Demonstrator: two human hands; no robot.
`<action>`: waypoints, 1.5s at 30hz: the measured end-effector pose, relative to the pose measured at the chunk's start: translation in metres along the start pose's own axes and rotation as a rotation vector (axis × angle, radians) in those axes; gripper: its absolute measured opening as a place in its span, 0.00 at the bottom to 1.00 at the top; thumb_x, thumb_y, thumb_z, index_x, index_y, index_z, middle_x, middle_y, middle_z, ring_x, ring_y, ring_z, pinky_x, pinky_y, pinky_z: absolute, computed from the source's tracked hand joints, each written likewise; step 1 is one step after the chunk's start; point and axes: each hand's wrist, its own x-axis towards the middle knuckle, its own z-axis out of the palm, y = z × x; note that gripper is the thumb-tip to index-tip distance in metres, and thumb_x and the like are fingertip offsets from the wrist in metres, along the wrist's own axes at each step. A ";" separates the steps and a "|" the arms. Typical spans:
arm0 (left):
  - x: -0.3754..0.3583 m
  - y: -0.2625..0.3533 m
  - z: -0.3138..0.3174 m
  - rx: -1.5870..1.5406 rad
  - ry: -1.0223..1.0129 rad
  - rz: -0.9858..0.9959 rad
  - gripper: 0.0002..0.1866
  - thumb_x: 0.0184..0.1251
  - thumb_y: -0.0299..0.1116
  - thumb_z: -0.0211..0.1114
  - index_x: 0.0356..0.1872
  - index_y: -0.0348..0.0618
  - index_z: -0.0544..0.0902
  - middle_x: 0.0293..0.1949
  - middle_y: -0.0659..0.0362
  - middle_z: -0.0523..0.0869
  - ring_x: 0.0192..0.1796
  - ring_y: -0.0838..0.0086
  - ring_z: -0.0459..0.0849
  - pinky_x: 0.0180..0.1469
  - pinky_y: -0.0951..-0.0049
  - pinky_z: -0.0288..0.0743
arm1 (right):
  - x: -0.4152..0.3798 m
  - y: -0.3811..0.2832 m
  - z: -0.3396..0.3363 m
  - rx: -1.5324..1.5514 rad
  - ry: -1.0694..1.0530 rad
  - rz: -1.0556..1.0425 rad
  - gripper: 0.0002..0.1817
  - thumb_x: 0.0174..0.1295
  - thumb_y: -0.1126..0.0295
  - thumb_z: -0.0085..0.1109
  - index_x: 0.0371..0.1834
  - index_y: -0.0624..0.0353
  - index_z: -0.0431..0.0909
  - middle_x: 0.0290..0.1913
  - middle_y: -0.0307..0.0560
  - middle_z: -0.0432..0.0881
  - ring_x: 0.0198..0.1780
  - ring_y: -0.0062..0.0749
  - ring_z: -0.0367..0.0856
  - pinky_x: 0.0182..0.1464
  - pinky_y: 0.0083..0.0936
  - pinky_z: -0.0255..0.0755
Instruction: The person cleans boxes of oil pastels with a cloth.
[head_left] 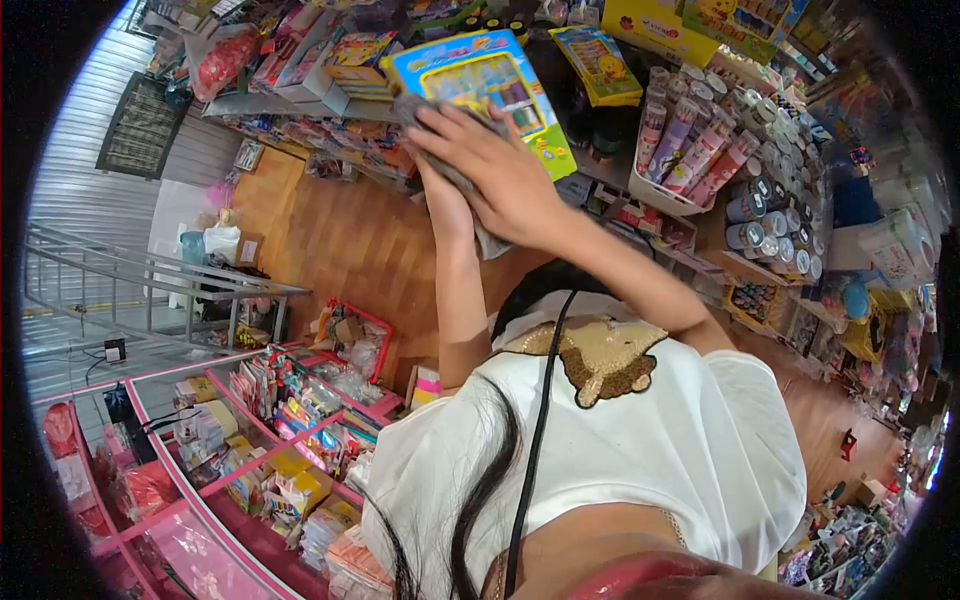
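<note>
A grey cloth (412,112) lies bunched under my right hand (505,185), its fingers pressed over it against the left edge of a boxed set (515,70). The box is blue, yellow and green, with a clear window showing coloured items. My left hand (447,205) is at the box's lower left edge, partly covered by my right hand and the cloth; its fingers are mostly hidden. Part of the cloth hangs below my right wrist. Beyond the box, a similar yellow box (598,65) with a chick picture rests on the shelf.
To the right stands a white bin (670,195) of printed tubes, beside many lidded jars (775,225). Packed shelves (290,100) run along the upper left. A pink-framed glass display case (215,470) and a metal railing (150,270) are at left. Wooden floor (350,240) shows between.
</note>
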 end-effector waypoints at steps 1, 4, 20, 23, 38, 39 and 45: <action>-0.004 0.006 0.004 -0.076 -0.002 -0.051 0.31 0.69 0.54 0.35 0.62 0.38 0.61 0.59 0.54 0.67 0.62 0.67 0.64 0.63 0.67 0.56 | 0.008 0.000 0.000 -0.002 0.027 -0.043 0.29 0.52 0.75 0.51 0.61 0.48 0.63 0.64 0.43 0.63 0.67 0.37 0.57 0.65 0.46 0.46; -0.012 0.015 0.009 -0.096 -0.076 -0.114 0.30 0.68 0.53 0.43 0.59 0.36 0.65 0.56 0.55 0.70 0.60 0.70 0.66 0.62 0.70 0.55 | 0.040 0.023 -0.001 -0.058 0.136 -0.141 0.26 0.53 0.70 0.53 0.58 0.47 0.66 0.61 0.41 0.66 0.64 0.35 0.61 0.63 0.48 0.50; -0.023 0.032 -0.002 0.478 -0.408 0.206 0.18 0.60 0.32 0.61 0.48 0.32 0.71 0.38 0.58 0.78 0.39 0.78 0.75 0.44 0.76 0.69 | 0.063 0.014 -0.066 -0.038 0.318 -0.123 0.14 0.47 0.74 0.51 0.40 0.59 0.71 0.39 0.51 0.74 0.44 0.48 0.71 0.47 0.37 0.57; -0.025 0.033 -0.003 0.461 -0.393 0.246 0.18 0.60 0.31 0.61 0.47 0.32 0.72 0.39 0.58 0.79 0.40 0.78 0.76 0.45 0.76 0.69 | 0.065 0.021 -0.064 0.109 0.284 -0.243 0.14 0.49 0.74 0.51 0.41 0.57 0.72 0.40 0.49 0.75 0.46 0.47 0.72 0.49 0.40 0.59; -0.030 0.033 -0.008 0.470 -0.357 0.304 0.20 0.61 0.30 0.59 0.52 0.32 0.69 0.42 0.56 0.79 0.44 0.75 0.76 0.49 0.74 0.68 | 0.059 0.024 -0.058 -0.077 0.328 -0.294 0.14 0.50 0.70 0.57 0.43 0.52 0.73 0.40 0.44 0.76 0.45 0.42 0.73 0.46 0.35 0.65; -0.029 0.036 -0.012 0.445 -0.339 0.300 0.20 0.60 0.30 0.59 0.52 0.32 0.69 0.43 0.56 0.79 0.44 0.75 0.76 0.49 0.74 0.68 | 0.056 0.030 -0.063 -0.106 0.303 -0.292 0.14 0.51 0.70 0.56 0.42 0.52 0.73 0.40 0.44 0.76 0.45 0.42 0.74 0.46 0.34 0.66; -0.026 0.024 -0.010 0.091 -0.214 0.181 0.23 0.60 0.35 0.60 0.53 0.33 0.68 0.48 0.54 0.76 0.47 0.72 0.75 0.49 0.71 0.69 | 0.057 0.039 -0.075 0.537 0.335 0.102 0.15 0.63 0.73 0.46 0.53 0.59 0.69 0.53 0.51 0.71 0.56 0.46 0.69 0.56 0.34 0.62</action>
